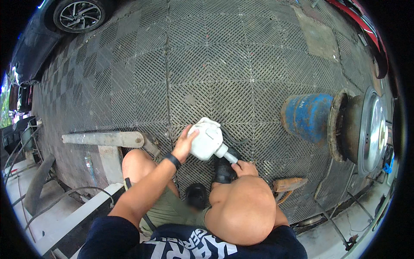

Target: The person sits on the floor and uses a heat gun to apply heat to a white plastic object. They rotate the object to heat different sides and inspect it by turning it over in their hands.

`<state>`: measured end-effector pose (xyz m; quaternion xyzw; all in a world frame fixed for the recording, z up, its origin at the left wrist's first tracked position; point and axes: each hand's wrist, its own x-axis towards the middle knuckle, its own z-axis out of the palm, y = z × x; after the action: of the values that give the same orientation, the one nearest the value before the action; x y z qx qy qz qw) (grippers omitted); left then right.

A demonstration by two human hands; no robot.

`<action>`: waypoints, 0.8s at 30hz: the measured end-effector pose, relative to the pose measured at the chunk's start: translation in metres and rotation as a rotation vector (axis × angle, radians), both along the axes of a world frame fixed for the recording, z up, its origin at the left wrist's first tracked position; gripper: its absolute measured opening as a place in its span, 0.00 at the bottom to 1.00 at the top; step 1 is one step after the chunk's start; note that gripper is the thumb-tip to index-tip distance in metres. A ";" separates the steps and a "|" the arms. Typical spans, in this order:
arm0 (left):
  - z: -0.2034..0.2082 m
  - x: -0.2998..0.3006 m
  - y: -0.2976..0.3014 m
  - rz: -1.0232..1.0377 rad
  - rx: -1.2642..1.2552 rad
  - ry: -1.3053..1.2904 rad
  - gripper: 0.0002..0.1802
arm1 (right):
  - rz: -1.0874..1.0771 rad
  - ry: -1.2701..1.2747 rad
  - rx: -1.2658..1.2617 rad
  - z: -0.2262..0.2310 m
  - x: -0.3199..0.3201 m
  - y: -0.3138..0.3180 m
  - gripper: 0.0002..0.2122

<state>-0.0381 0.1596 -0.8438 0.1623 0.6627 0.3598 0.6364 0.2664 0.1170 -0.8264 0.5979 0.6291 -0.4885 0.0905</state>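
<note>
Stretching beneath everything, grey slatted matting covers the floor. Upper left stands one dark car; one pale beam reaches in from the left; at the right are one blue cylinder and, next to it, one lidded pot.

One white housing is held up in front of the person's knees, near one black shoe. Two hands are on it. The left hand grips its left side, thumb across the near face; the other fingers are mostly hidden behind. The right hand closes around the free end of its one grey-white neck, though how tightly I cannot tell. One dark cable curves behind the housing; whether it joins on is unclear. Smallest is one black wristband.

Trouble would likely come from uneven force: a hard twist on the neck could crack it, or wrench the shell out of a loose left grip and drop it onto the shoe or matting.
</note>
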 end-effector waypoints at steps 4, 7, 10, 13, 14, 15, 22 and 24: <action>0.019 -0.004 0.007 -0.496 0.234 0.404 0.54 | -0.086 0.082 -0.147 0.003 0.003 0.013 0.19; 0.058 -0.001 0.018 -0.568 0.145 0.423 0.62 | -0.028 0.119 -0.102 0.002 0.012 0.015 0.18; 0.073 -0.004 0.020 -0.682 0.104 0.553 0.65 | -0.168 0.395 -0.491 -0.013 0.027 0.019 0.16; 0.097 0.000 0.052 -0.861 0.192 0.682 0.69 | -0.463 0.790 -0.993 -0.021 0.041 0.031 0.14; 0.081 -0.004 0.059 -0.856 0.241 0.664 0.66 | -0.467 0.756 -0.998 -0.028 0.039 0.037 0.14; 0.076 0.004 0.072 -0.885 0.271 0.728 0.63 | -0.570 0.810 -1.029 -0.032 0.040 0.034 0.14; 0.050 0.093 0.102 -0.762 0.793 1.256 0.36 | -0.855 1.118 -1.227 -0.040 0.055 0.044 0.13; 0.053 0.118 0.065 -1.071 0.835 0.903 0.29 | -0.994 1.140 -1.329 -0.052 0.066 0.040 0.12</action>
<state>0.0804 0.2248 -0.7907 0.8104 0.4992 0.1239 0.2806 0.3329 0.1572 -0.8780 0.2979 -0.1421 -0.9359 -0.1230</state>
